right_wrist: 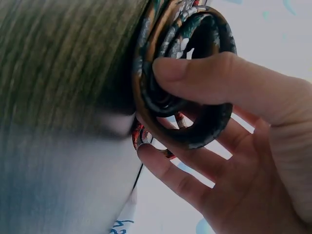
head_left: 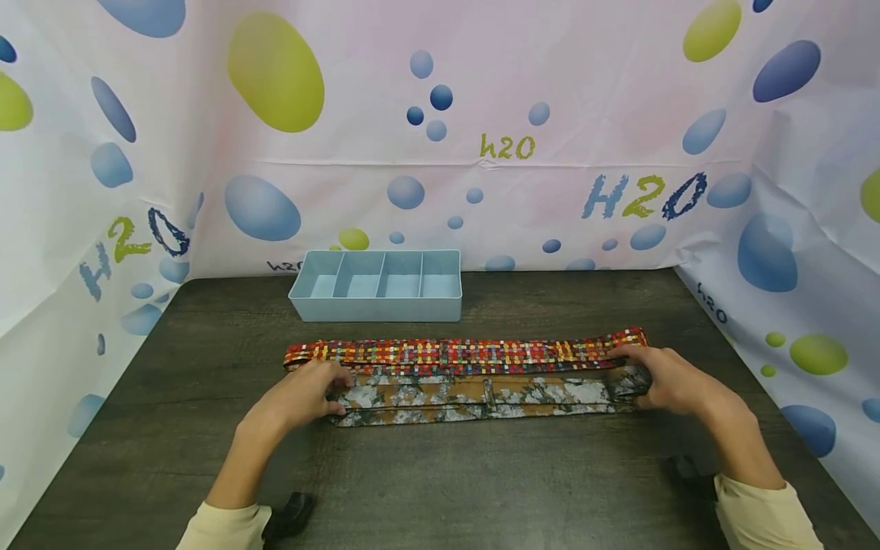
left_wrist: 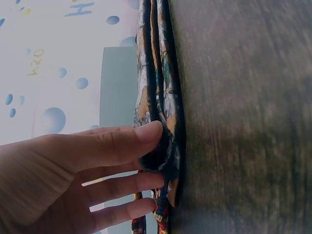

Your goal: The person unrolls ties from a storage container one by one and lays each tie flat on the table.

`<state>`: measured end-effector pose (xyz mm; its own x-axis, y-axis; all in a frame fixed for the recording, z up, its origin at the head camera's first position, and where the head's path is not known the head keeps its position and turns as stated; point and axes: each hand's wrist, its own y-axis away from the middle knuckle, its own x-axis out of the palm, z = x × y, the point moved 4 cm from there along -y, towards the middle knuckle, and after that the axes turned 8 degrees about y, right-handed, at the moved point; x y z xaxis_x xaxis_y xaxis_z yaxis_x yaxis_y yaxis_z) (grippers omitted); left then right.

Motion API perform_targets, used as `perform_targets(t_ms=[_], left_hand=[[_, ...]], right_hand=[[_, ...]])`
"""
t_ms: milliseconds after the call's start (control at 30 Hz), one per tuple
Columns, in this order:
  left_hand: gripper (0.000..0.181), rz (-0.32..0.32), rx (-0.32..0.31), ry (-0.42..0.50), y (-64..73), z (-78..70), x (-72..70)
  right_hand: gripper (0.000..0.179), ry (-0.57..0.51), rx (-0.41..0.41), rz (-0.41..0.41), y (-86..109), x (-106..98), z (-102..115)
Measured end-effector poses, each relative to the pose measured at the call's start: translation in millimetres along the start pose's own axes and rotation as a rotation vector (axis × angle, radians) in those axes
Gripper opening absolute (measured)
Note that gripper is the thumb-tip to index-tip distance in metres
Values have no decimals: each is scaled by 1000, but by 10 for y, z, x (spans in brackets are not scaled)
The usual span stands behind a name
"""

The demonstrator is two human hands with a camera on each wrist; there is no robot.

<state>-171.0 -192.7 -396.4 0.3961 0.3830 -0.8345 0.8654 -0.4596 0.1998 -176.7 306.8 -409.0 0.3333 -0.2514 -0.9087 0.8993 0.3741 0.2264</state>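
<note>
Two folded neckties lie across the table one behind the other, as the head view shows. The nearer, brown one has white flowers (head_left: 412, 393); the farther one has a red and yellow multicoloured weave (head_left: 440, 355). My left hand (head_left: 305, 393) holds the left end of the floral necktie (left_wrist: 144, 97) between thumb and fingers. At the opposite end, my right hand (head_left: 677, 378) grips the floral necktie's rolled layers (right_wrist: 141, 73), its thumb on the loop and its fingers behind. The fingertips of both hands lie close to the woven necktie's ends.
Behind the neckties stands a light blue tray (head_left: 374, 309) with several compartments, near the table's back edge. The dark wood table (head_left: 440, 481) is bordered by a white printed sheet (head_left: 536, 76) at the back and sides.
</note>
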Motion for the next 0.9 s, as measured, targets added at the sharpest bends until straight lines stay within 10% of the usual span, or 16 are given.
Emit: perform_targets(t_ms=[900], left_hand=[[33, -10, 18, 23, 71, 1, -102]], right_hand=[[72, 102, -40, -74, 52, -82, -41]])
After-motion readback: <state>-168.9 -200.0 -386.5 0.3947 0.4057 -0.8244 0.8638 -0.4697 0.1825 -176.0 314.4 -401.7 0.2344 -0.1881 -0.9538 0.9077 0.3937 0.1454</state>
